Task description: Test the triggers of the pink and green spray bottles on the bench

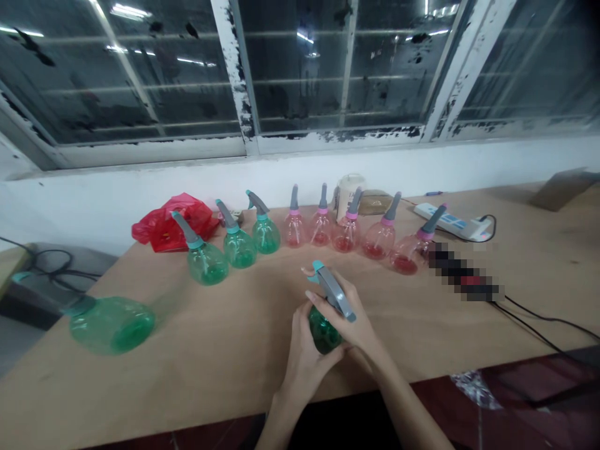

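Near the table's front edge, a green spray bottle (324,331) with a grey and teal spray head (334,290) is between my two hands. My left hand (302,350) wraps round the bottle's body from the left and below. Around the spray head and neck, my right hand (349,312) is closed, fingers near the trigger. Behind them stand several green spray bottles (207,262) on the left and several pink spray bottles (379,239) on the right, in an arc. Another green spray bottle (112,325) is at the far left. Each has a little coloured stuff at its bottom.
A red plastic bag (175,222) lies at the back left. Along the wall are a white canister (349,194), a brown packet (377,202) and a white power strip (452,222). Black cables (539,319) cross the wooden table (210,369) at the right, beside a pixelated dark object (464,275).
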Demonstrator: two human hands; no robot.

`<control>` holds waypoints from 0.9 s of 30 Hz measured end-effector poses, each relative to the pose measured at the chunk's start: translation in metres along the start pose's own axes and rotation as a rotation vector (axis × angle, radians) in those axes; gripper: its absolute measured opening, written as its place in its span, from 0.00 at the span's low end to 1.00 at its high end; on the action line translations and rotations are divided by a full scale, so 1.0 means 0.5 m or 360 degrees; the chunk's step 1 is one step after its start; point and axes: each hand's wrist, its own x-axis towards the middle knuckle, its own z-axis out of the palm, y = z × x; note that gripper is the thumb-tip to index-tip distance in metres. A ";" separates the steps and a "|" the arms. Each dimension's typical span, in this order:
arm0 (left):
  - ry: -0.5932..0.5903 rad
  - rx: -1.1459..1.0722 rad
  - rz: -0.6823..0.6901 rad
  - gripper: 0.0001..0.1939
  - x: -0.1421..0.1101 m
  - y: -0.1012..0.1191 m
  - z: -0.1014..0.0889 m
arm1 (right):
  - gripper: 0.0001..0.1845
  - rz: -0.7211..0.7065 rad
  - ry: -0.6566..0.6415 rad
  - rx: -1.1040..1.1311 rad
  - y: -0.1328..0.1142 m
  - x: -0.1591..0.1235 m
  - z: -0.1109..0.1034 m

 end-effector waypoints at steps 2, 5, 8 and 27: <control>-0.0015 0.0043 0.0031 0.41 0.001 0.001 -0.001 | 0.16 0.0011 -0.0029 0.0013 -0.002 0.001 -0.002; -0.0023 0.0076 0.0050 0.41 0.001 0.004 -0.002 | 0.16 0.0035 -0.0029 0.0006 -0.004 0.002 -0.002; -0.0018 0.0090 0.0072 0.41 -0.002 0.009 -0.003 | 0.15 0.0062 -0.0007 -0.0006 -0.005 0.002 -0.001; -0.0055 0.0140 0.0007 0.42 -0.005 0.022 -0.004 | 0.14 0.0194 0.0122 -0.0053 -0.016 0.003 0.006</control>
